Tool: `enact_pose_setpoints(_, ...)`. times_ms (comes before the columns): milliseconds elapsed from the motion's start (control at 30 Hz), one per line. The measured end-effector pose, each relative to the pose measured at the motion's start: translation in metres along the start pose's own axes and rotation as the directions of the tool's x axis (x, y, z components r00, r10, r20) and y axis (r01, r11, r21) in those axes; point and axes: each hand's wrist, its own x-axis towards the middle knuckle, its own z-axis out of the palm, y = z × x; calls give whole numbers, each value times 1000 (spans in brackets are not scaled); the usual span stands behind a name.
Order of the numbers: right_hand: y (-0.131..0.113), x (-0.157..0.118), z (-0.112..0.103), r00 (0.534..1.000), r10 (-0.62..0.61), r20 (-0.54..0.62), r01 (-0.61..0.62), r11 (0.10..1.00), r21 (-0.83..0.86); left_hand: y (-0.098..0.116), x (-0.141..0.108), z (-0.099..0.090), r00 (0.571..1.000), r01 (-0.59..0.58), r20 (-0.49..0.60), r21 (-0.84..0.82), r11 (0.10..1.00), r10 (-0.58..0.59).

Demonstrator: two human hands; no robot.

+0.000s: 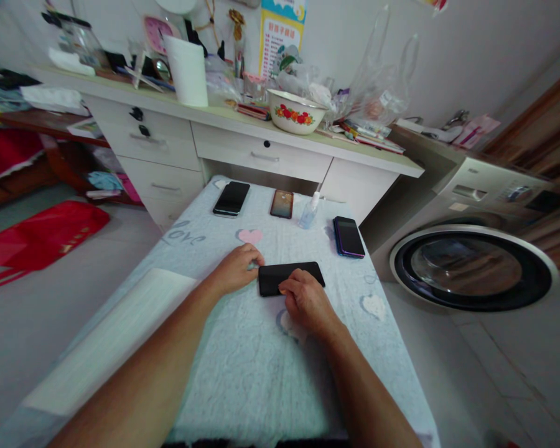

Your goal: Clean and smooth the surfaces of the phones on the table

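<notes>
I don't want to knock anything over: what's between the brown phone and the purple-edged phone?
In the head view, a clear bottle with a white top stands between them.

A pale blue cloth with printed hearts and lettering covers the surface [242,379]. Near the middle lies a black phone [270,280], screen up. Taking it as the clock's centre, a dark-screened phone [232,198] lies towards eleven, a brownish flat device [282,204] at twelve, a clear bottle [308,213] stands between twelve and one, a blue-edged phone [349,236] lies at two, and a long whitish strip [116,336] stretches towards eight.
</notes>
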Motion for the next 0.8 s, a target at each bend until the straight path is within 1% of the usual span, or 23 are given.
enact_pose_setpoints(367,14,-2,-6,996,79,-35,-79,997,10,0,0,-1,1000,-11,4,-1,1000,11)
enact_pose_setpoints(800,17,-3,-10,990,128,-64,-128,992,9,3,1,-2,1000,6,8,-6,1000,-6)
